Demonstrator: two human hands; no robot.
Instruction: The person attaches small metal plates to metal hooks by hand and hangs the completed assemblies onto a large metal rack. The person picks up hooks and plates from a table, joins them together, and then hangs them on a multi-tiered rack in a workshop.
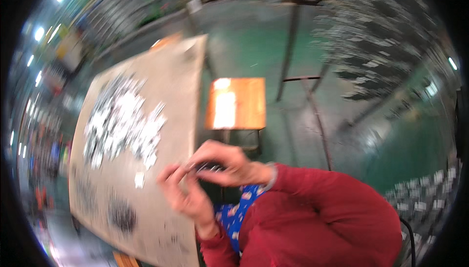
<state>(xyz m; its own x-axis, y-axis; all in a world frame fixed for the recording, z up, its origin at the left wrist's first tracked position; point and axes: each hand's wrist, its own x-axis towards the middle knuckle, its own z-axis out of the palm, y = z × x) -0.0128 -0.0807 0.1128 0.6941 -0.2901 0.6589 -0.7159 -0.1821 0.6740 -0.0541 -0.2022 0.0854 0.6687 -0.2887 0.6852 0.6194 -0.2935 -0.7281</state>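
My right hand (227,162) curls around small dark, shiny pieces (211,167) beside the table's right edge. Motion blur hides their exact kind. From below, my left hand (185,193) meets it, fingers bent and fingertips close to the right hand's; whether something small is pinched there cannot be made out. Left of the hands, a beige-topped table (161,228) bears a broad heap of flat silvery pieces (122,118). One pale piece (139,179) lies apart from the heap, nearest my left hand. Closer to the table's near end is a pile of small dark pieces (122,215).
An orange-topped stool (251,103) stands beyond my right hand, on the green floor (244,47). A dark metal stand (303,78) is to its right. Many small pieces hang in rows on a rack (381,37) at the upper right. More pale pieces (425,193) show at the lower right.
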